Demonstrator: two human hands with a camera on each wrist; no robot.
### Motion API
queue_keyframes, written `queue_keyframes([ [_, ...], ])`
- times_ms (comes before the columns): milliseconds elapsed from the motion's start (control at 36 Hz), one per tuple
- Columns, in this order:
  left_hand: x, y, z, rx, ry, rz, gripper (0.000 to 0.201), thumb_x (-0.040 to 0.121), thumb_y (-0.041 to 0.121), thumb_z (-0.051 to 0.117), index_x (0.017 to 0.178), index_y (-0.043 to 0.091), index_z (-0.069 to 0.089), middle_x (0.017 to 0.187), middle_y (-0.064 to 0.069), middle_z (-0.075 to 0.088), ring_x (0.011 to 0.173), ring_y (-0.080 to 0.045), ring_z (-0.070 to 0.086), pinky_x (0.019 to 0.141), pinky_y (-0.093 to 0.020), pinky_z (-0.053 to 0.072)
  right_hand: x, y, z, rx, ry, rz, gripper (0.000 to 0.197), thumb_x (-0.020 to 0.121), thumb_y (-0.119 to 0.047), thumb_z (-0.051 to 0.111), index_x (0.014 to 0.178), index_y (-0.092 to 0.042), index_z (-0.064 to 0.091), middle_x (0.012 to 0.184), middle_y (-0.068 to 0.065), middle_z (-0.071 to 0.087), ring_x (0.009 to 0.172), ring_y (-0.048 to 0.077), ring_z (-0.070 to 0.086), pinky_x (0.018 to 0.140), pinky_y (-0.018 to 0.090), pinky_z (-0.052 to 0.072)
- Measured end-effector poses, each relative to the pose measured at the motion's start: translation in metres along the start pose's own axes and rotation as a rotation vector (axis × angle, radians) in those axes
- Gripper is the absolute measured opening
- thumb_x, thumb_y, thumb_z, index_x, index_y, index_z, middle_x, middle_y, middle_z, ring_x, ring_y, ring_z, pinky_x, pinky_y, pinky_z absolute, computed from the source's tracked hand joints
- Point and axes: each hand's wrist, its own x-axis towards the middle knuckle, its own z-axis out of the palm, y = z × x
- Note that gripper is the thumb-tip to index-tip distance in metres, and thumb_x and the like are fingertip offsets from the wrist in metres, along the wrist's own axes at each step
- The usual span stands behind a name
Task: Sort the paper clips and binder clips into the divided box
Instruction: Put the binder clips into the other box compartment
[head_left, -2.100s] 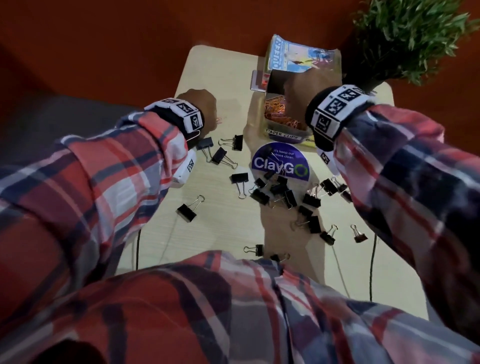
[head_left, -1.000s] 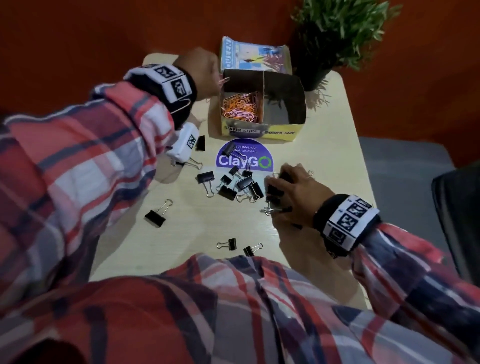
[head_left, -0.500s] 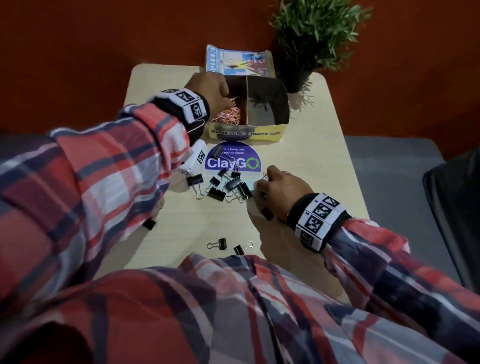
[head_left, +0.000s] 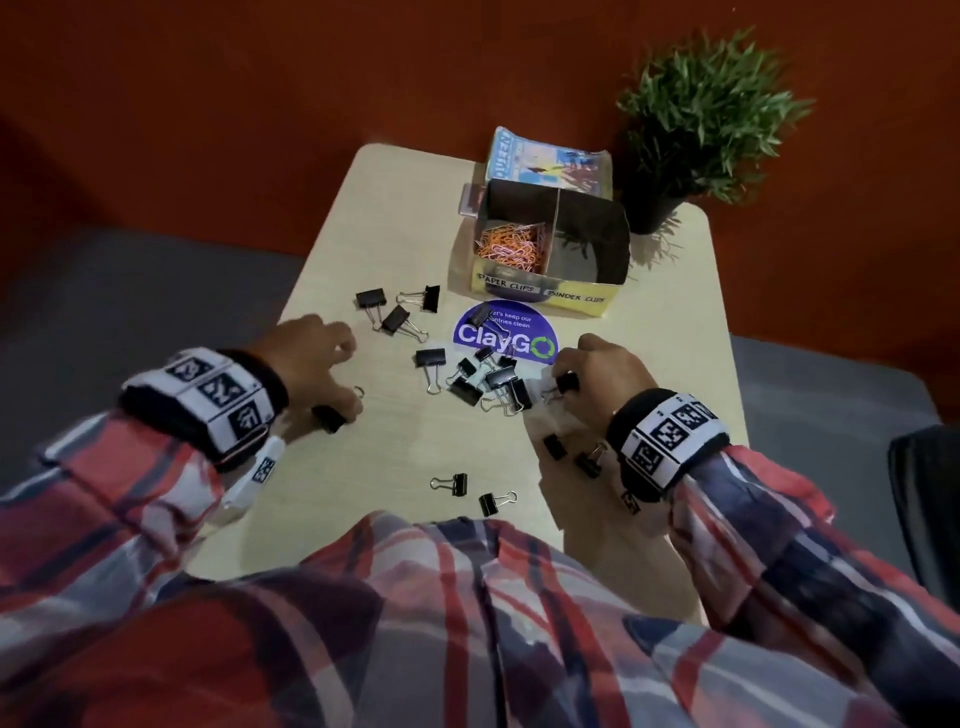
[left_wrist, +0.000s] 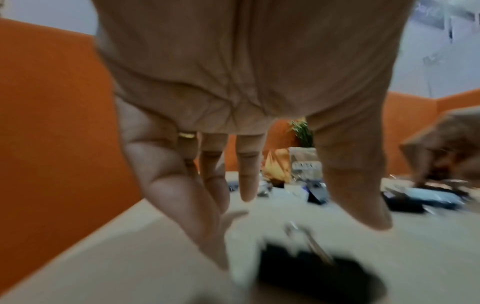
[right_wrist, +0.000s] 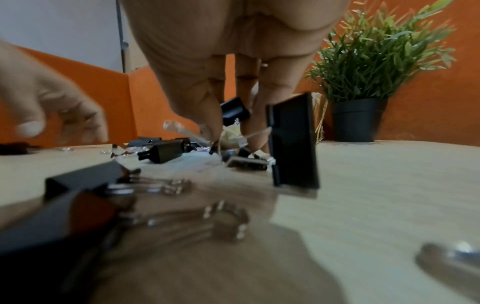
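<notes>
The divided box (head_left: 540, 296) stands at the table's far side; its left cell holds orange and pink paper clips (head_left: 511, 248), and the right cell looks dark inside. Black binder clips (head_left: 493, 379) lie heaped in front of it. My left hand (head_left: 345, 371) hovers with spread fingers (left_wrist: 246, 185) just over a lone binder clip (head_left: 328, 417), which is blurred in the left wrist view (left_wrist: 311, 271). My right hand (head_left: 566, 371) sits at the heap's right edge. Its fingertips (right_wrist: 215, 123) pinch a small binder clip (right_wrist: 235, 110).
A potted plant (head_left: 696, 130) and a booklet (head_left: 545, 163) stand behind the box. A purple ClayGO sticker (head_left: 506, 338) lies on the table (head_left: 337, 519). More binder clips lie far left (head_left: 397, 319), by my right wrist (head_left: 555, 447) and near the front edge (head_left: 452, 484).
My left hand has left the paper clip cell and come back down to the lone binder clip at the left. My right hand has stayed at the heap, fingers closed on a clip.
</notes>
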Motion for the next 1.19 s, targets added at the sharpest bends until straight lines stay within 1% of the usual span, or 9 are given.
queue_keyframes([
  [167, -0.024, 0.009, 0.035, -0.104, 0.079, 0.047, 0.048, 0.077, 0.023, 0.076, 0.119, 0.025, 0.052, 0.113, 0.005, 0.046, 0.094, -0.016, 0.052, 0.080, -0.028, 0.044, 0.006, 0.006, 0.005, -0.025, 0.035, -0.071, 0.027, 0.087, -0.012, 0.056, 0.112, -0.018, 0.064, 0.107, 0.009, 0.055, 0.095, 0.033, 0.060, 0.070, 0.027, 0.038],
  [250, -0.028, 0.030, 0.039, -0.153, 0.104, 0.115, 0.040, 0.082, 0.016, 0.070, 0.118, 0.024, 0.053, 0.116, 0.003, 0.050, 0.099, -0.015, 0.054, 0.082, -0.025, 0.044, 0.009, 0.008, -0.003, 0.021, 0.051, -0.077, 0.028, 0.086, -0.013, 0.060, 0.112, -0.019, 0.066, 0.107, 0.009, 0.057, 0.097, 0.033, 0.060, 0.077, 0.030, 0.043],
  [389, -0.027, 0.069, 0.044, -0.230, 0.119, 0.223, 0.048, 0.084, 0.016, 0.068, 0.125, 0.028, 0.047, 0.122, 0.005, 0.048, 0.109, -0.015, 0.056, 0.089, -0.028, 0.049, 0.025, 0.016, -0.049, 0.132, 0.322, -0.063, 0.025, 0.082, -0.008, 0.065, 0.104, -0.015, 0.073, 0.106, 0.012, 0.064, 0.095, 0.033, 0.062, 0.079, 0.030, 0.045],
  [500, -0.021, 0.100, 0.045, -0.140, 0.131, 0.328, 0.061, 0.087, 0.015, 0.063, 0.140, 0.030, 0.037, 0.128, 0.000, 0.043, 0.114, -0.022, 0.052, 0.093, -0.034, 0.047, 0.056, 0.023, -0.090, 0.134, 0.414, -0.031, 0.025, 0.083, -0.010, 0.066, 0.107, -0.015, 0.071, 0.112, 0.015, 0.064, 0.101, 0.033, 0.062, 0.083, 0.033, 0.048],
  [722, -0.007, 0.139, 0.052, 0.106, 0.048, 0.320, 0.080, 0.087, 0.038, 0.064, 0.148, 0.045, 0.014, 0.155, -0.002, 0.016, 0.135, -0.034, 0.028, 0.102, -0.044, 0.043, 0.101, 0.034, -0.094, 0.008, 0.170, 0.033, 0.034, 0.088, -0.015, 0.060, 0.120, -0.023, 0.065, 0.126, 0.012, 0.062, 0.112, 0.031, 0.060, 0.091, 0.034, 0.049],
  [833, -0.002, 0.150, 0.055, 0.170, 0.021, 0.293, 0.068, 0.090, 0.041, 0.060, 0.146, 0.042, 0.023, 0.156, -0.004, 0.014, 0.134, -0.039, 0.027, 0.102, -0.046, 0.042, 0.092, 0.047, -0.087, 0.076, 0.275, 0.023, 0.043, 0.088, -0.021, 0.061, 0.131, -0.021, 0.059, 0.132, 0.013, 0.051, 0.116, 0.033, 0.055, 0.096, 0.035, 0.045],
  [917, 0.000, 0.153, 0.055, 0.158, 0.022, 0.262, 0.054, 0.092, 0.038, 0.058, 0.140, 0.036, 0.035, 0.152, -0.005, 0.019, 0.131, -0.040, 0.029, 0.103, -0.047, 0.041, 0.061, 0.056, -0.083, 0.129, 0.342, 0.005, 0.041, 0.089, -0.026, 0.063, 0.129, -0.019, 0.059, 0.123, 0.012, 0.053, 0.109, 0.033, 0.057, 0.087, 0.032, 0.044],
  [1083, 0.002, 0.157, 0.056, -0.003, 0.071, 0.302, 0.034, 0.090, 0.012, 0.058, 0.121, 0.024, 0.052, 0.134, -0.007, 0.036, 0.116, -0.037, 0.041, 0.094, -0.046, 0.047, -0.012, 0.049, -0.031, 0.029, -0.073, -0.102, 0.057, 0.085, -0.038, 0.065, 0.139, -0.032, 0.046, 0.130, 0.002, 0.049, 0.116, 0.023, 0.055, 0.094, 0.036, 0.048],
  [1194, 0.004, 0.156, 0.051, -0.042, 0.064, 0.325, 0.035, 0.084, 0.007, 0.062, 0.114, 0.024, 0.055, 0.126, -0.005, 0.041, 0.109, -0.035, 0.049, 0.090, -0.039, 0.048, -0.022, 0.035, -0.002, 0.010, -0.182, -0.139, 0.060, 0.088, -0.039, 0.061, 0.143, -0.035, 0.038, 0.143, 0.004, 0.037, 0.122, 0.029, 0.052, 0.097, 0.036, 0.046],
])
